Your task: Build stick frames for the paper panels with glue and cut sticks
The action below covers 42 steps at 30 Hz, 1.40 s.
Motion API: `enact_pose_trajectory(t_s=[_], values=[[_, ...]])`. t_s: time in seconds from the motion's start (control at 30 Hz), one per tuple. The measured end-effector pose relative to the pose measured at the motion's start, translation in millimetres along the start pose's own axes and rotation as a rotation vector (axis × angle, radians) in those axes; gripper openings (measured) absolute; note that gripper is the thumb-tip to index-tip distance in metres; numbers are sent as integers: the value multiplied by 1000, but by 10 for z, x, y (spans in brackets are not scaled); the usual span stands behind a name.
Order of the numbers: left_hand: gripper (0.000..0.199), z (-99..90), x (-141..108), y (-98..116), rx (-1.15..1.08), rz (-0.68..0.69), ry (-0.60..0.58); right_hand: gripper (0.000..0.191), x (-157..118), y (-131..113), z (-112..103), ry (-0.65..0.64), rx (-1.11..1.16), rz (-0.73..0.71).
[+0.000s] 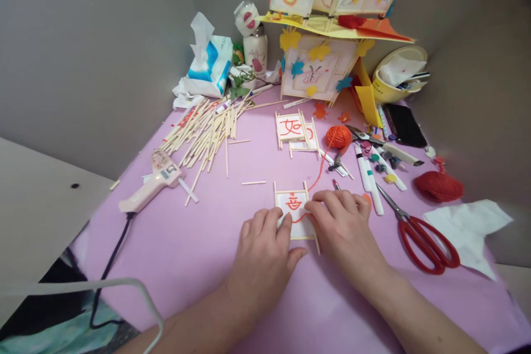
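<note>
A small stick-framed paper panel lies flat before me, with a character partly outlined in orange yarn. My left hand rests on its left side, the index fingertip pressing at the yarn's end and the thumb held apart. On the right edge of the panel, my right hand pinches the orange yarn strand between thumb and index finger. That strand runs back to an orange yarn ball. Behind are two similar framed panels, the front one overlapping the other.
A hot glue gun and a pile of wooden sticks lie left. Red-handled scissors, markers, a utility knife and a tissue lie right. A decorated stick-and-paper house stands behind, beside a yellow bucket.
</note>
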<state>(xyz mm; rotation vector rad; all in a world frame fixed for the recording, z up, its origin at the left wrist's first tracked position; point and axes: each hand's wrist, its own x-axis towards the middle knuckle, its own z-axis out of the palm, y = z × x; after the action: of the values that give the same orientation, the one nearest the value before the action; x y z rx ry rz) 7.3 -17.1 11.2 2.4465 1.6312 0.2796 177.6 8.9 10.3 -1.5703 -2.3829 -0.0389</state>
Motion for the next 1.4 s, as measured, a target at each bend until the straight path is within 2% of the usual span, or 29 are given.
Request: enact_pose_trajectory(t_s=[0.17, 0.33, 0.47, 0.53, 0.67, 0.73, 1.1, 1.4], values=[[44, -5, -11, 3, -5, 7, 7, 9, -74, -39, 9, 74, 51, 146], [43, -3, -9, -4, -1, 0, -10, 11, -116, -117, -77, 85, 162, 149], [44, 10, -13, -6, -4, -4, -14, 7, -145, -128, -184, 333, 210, 155], [44, 12, -11, -8, -6, -1, -20, 6, -154, -130, -201, 382, 234, 138], [46, 6, -1, -15, -9, -5, -34, 10, -150, -148, -127, 162, 268, 84], [46, 2, 0, -16, -9, -4, -37, 11, -143, -155, -72, 94, 260, 81], [47, 15, -12, -6, -9, 1, -13, 10, -91, -126, 44, 72, 193, 133], [46, 43, -13, 0, -3, 4, 23, 15, -18, -192, 105, 55, 104, 208]])
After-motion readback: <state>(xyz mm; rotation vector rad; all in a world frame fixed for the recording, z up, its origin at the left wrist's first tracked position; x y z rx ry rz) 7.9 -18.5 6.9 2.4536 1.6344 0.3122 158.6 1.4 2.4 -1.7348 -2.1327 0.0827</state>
